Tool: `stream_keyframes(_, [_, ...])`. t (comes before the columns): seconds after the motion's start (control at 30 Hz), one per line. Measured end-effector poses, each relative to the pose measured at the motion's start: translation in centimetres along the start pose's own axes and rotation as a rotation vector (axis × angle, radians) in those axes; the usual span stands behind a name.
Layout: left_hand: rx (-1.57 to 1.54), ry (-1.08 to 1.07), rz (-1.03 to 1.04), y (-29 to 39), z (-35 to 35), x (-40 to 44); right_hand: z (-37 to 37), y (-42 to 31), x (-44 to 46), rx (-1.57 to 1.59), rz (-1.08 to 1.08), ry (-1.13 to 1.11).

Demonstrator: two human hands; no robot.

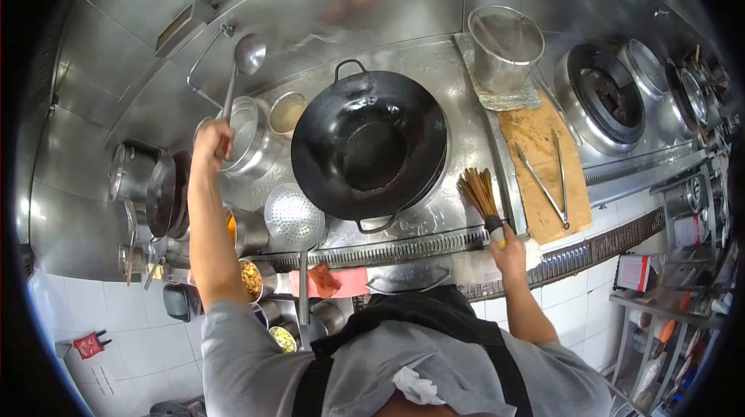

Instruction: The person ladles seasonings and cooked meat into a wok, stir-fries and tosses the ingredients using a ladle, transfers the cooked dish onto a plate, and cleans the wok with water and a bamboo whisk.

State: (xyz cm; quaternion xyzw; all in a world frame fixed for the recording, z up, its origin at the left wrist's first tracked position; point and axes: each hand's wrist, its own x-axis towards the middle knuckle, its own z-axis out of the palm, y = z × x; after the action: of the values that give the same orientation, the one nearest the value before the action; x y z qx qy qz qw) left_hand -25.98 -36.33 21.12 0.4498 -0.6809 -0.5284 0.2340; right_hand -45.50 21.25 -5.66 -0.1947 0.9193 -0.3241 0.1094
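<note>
My left hand [213,142] is closed around the handle of a steel ladle [250,54], whose bowl points up near the thin bent water pipe [194,68]. Below that hand stand steel pots [247,126]. In my right hand [509,250] is a bamboo wok brush [479,190], its bristles resting on or just above the steel counter. Between my hands sits a large black wok [376,155] with two loop handles. Its inside is dark and shiny, with no food visible. A perforated skimmer [295,217] lies left of the wok, its handle toward me.
Tongs [559,184] lie on cardboard [535,130] at the right, beyond which sits another burner [601,99]. A strainer [508,37] stands on a foil-wrapped base. Several ingredient containers [260,277] are at lower left. A drain grate [419,245] runs along the counter front.
</note>
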Motion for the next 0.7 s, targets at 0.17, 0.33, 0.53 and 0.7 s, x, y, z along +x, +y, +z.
stream_keyframes(0.17, [-0.098,0.165,-0.127,-3.5,-1.2,-10.0,1.4,-0.8,15.2,-0.186,-0.137,-0.027])
stream_keyframes(0.33, [-0.032,0.334,-0.236,-4.6,-1.2,-18.5,4.1,-7.9,36.0,-0.366,-0.353,0.027])
stream_keyframes(0.53, [-0.04,0.457,-0.286,-6.1,-1.8,-21.9,6.5,-12.8,42.0,-0.43,-0.388,-0.118])
stream_keyframes(0.7, [-0.049,0.443,-0.292,-7.9,-3.1,-22.0,0.3,-11.3,35.5,-0.479,-0.503,-0.292])
